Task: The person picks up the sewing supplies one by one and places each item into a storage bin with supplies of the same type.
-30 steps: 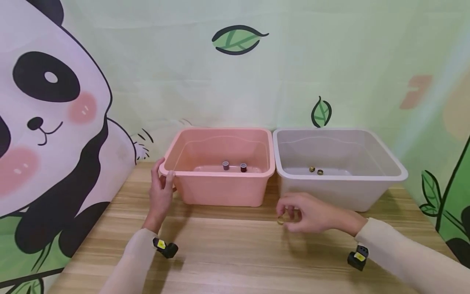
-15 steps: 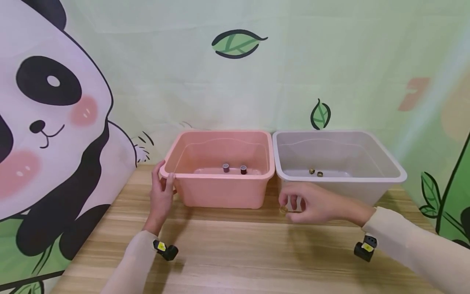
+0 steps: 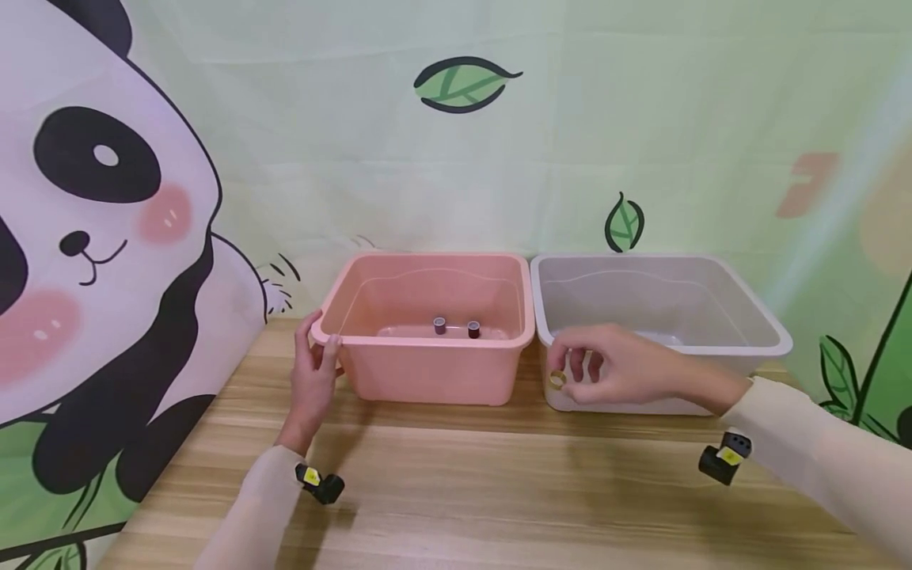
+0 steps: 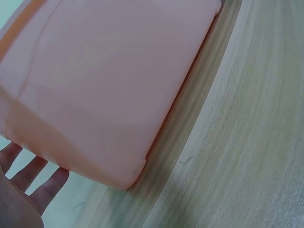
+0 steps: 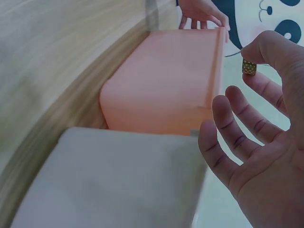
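My right hand (image 3: 620, 366) pinches a gold thimble ring (image 3: 557, 380) between thumb and forefinger, in front of the grey bin's near wall. Dimples cover the band of the thimble ring (image 5: 249, 66) in the right wrist view; the other fingers are spread and loosely bent. At the left, my left hand (image 3: 314, 378) holds the near left corner of the pink bin (image 3: 435, 372), with its thumb at the rim. Fingertips (image 4: 56, 183) touch that bin's outside in the left wrist view. My right hand hides part of the grey bin (image 3: 765, 345) and its floor.
Inside the pink bin stand two small dark cylinders, a purplish one (image 3: 439, 325) and a darker one (image 3: 473, 329), both with pale tops. The bins stand side by side on a wooden table (image 3: 456, 483), against a printed cloth backdrop (image 3: 342, 158).
My right hand has risen from low over the table toward the grey bin's front rim, carrying the thimble ring. Two gold pieces in that bin are now hidden. My left hand stays put.
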Available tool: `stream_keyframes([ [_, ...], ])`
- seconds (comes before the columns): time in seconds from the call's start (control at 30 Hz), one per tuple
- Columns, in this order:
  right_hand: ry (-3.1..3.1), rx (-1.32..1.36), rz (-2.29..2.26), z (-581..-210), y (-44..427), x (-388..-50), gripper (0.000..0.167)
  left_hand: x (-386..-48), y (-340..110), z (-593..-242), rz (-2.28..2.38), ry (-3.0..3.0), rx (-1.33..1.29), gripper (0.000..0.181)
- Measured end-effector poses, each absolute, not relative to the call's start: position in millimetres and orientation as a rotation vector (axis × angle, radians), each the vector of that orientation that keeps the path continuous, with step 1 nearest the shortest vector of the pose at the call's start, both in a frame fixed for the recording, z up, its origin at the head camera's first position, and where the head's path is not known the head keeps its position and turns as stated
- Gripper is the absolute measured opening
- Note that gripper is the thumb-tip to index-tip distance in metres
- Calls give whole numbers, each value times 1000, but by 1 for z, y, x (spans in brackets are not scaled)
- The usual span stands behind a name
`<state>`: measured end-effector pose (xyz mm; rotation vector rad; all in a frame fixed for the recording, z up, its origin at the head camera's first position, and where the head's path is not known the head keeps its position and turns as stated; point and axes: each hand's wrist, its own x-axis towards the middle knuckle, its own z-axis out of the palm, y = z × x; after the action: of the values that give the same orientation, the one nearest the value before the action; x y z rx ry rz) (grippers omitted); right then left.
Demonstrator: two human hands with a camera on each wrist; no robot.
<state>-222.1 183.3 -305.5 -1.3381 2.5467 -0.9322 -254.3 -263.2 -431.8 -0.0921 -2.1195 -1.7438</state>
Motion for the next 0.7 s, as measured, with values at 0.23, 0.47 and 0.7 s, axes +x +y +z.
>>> stream_keyframes([
  [0.23,2580,-1282,-959,-289,188,-229,21,-253,-265,-430,-1761,-2146,-79,58],
  [0.47,2660,-1261,-944,-277,193,-241,20,-253,-267,-428,-1767,-2157,-63,57],
  [0.7,2732,-1175,-878,-267,203,-256,17,-253,-268,-428,-1809,-2144,-57,58],
])
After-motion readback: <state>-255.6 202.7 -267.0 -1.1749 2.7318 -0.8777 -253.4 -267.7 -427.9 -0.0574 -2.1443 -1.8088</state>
